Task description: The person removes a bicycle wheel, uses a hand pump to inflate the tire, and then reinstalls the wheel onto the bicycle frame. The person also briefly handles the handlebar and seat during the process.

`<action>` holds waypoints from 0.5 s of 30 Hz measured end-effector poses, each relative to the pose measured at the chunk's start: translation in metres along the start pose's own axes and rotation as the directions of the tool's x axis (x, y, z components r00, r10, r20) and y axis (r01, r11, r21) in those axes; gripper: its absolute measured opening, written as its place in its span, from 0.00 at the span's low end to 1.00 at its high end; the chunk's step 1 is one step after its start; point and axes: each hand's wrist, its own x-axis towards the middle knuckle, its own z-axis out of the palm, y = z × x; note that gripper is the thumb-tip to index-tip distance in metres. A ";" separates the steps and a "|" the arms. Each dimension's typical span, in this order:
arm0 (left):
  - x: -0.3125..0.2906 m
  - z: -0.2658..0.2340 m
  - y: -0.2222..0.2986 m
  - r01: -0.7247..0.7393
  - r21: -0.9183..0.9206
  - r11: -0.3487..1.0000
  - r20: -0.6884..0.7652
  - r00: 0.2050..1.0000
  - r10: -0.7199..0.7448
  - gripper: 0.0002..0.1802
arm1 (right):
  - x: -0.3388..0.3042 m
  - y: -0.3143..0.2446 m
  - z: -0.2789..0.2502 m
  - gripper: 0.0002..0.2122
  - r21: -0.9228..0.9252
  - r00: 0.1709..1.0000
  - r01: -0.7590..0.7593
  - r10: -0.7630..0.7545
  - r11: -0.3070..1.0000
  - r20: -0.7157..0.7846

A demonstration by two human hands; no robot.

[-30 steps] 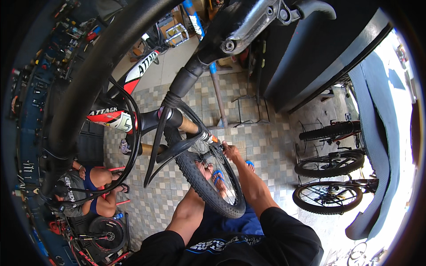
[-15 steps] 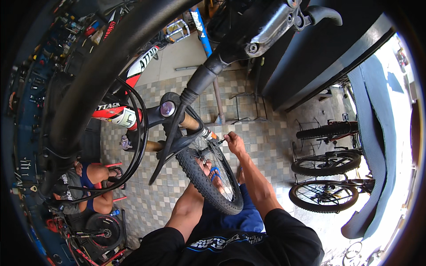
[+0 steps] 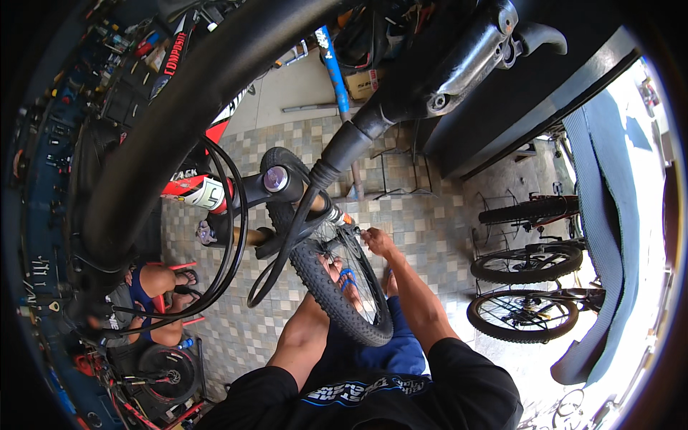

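A front bicycle wheel (image 3: 331,294) with a knobby black tyre stands tilted in front of me, set in a suspension fork (image 3: 319,204) with bronze-coloured tubes. My right hand (image 3: 375,242) is beside the lower end of the right fork leg, fingers pinched together near a small dark part; what they hold is too small to make out. My left forearm reaches behind the tyre. Only part of my left hand (image 3: 332,268) shows through the spokes near the hub (image 3: 330,247), and its fingers are mostly hidden. Above, a black brake lever (image 3: 473,64) and looping cables (image 3: 240,208) hang close.
The red and white bike frame (image 3: 197,190) stretches off to the left. A seated person (image 3: 154,287) is at lower left, near another wheel (image 3: 168,374). Several bikes (image 3: 527,269) stand at the right, and tools (image 3: 54,154) line the left wall. A blue pole (image 3: 333,68) rises at the back.
The handlebar, brake lever and fork crown have shifted to the right in view, and the cable loop has swung lower. My right hand has dropped slightly, beside the fork leg.
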 end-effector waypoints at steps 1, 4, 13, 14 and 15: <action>0.001 -0.002 0.003 -0.004 -0.001 1.000 -0.007 1.000 0.004 0.27 | -0.007 0.000 0.003 0.20 0.023 0.999 -0.025 0.024 0.999 0.046; 0.000 -0.015 0.007 -0.016 -0.036 0.999 -0.055 0.998 0.015 0.27 | -0.020 -0.036 -0.003 0.25 -0.045 0.998 0.058 -0.056 0.997 0.025; 0.031 -0.002 -0.021 0.074 0.034 0.997 -0.044 0.996 -0.072 0.28 | 0.015 0.017 0.008 0.27 0.125 0.949 -0.311 0.315 0.942 -0.015; 0.070 -0.042 -0.009 0.006 0.002 1.000 -0.072 0.997 -0.006 0.28 | 0.006 -0.007 0.034 0.27 0.378 0.906 -0.424 0.385 0.823 0.179; 0.095 -0.090 0.008 -0.125 0.004 0.992 -0.002 0.992 0.125 0.24 | -0.006 -0.028 0.053 0.25 0.526 0.928 -0.368 0.272 0.767 0.253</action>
